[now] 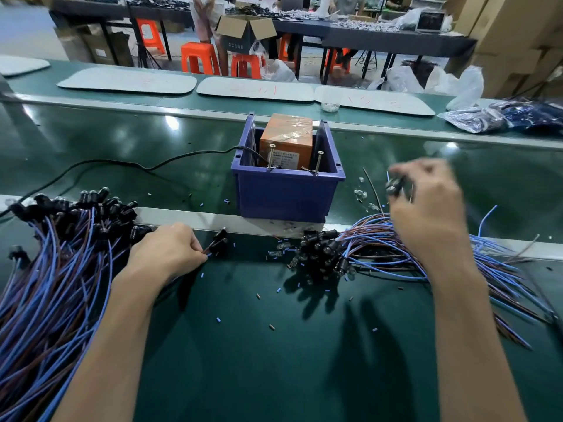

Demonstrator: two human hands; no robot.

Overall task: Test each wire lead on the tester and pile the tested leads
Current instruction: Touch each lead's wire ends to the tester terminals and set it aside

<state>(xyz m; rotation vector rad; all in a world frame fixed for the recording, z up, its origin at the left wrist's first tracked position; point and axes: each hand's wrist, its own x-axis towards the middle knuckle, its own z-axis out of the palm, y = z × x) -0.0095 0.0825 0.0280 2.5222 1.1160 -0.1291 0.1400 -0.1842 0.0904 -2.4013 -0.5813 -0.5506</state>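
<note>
The tester, an orange box (286,141) with two screws sticking up at its front, stands in a blue bin (288,193) at the middle of the bench. My left hand (170,252) pinches a couple of black-capped leads (218,241) just left of the bin, beside a big pile of blue and brown leads (58,257). My right hand (426,202), blurred, is raised right of the bin and pinches the black cap of a lead (394,187). Below it lies a second pile of leads (365,254).
A black cable (122,164) runs from the bin to the left across the green belt. Small bits of cut insulation and clear caps (361,194) litter the mat. White mats and bagged parts (499,115) lie on the far side.
</note>
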